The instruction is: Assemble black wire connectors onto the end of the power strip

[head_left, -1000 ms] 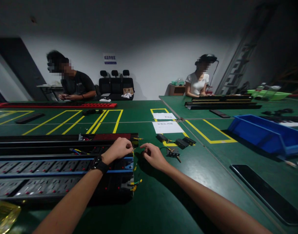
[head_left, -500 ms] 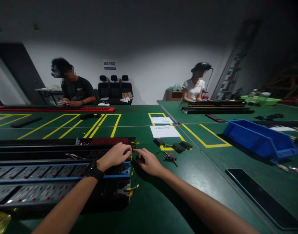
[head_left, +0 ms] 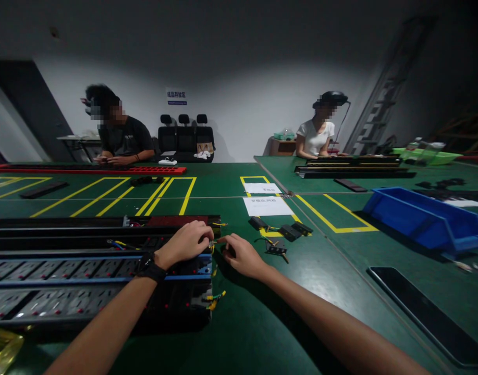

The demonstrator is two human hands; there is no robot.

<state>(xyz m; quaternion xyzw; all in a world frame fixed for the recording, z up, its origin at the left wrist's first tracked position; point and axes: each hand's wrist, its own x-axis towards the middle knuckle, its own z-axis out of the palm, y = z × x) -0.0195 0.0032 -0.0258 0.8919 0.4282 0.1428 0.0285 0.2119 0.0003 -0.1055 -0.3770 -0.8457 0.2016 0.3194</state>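
Observation:
Several long black power strips (head_left: 106, 299) with rows of sockets lie side by side at the left. Yellow-tipped wires (head_left: 216, 301) stick out of their right ends. My left hand (head_left: 187, 244), with a black watch on its wrist, rests over the end of a middle strip, its fingers curled down. At that end my right hand (head_left: 242, 255) comes in from the right, index finger reaching toward the left fingertips and the other fingers bent. Small wire ends show between the two hands; what the fingertips pinch is too small to make out.
Small black modules with wires (head_left: 289, 232) lie right of my hands, near white paper sheets (head_left: 267, 206). A blue bin (head_left: 422, 221) and a dark phone-like slab (head_left: 422, 312) are at the right. Across the green table (head_left: 301, 291) two people work at other strips.
The view has shifted slightly, so the scene sits a little higher and farther right. Both hands stay at the strip's end, with small finger movements only.

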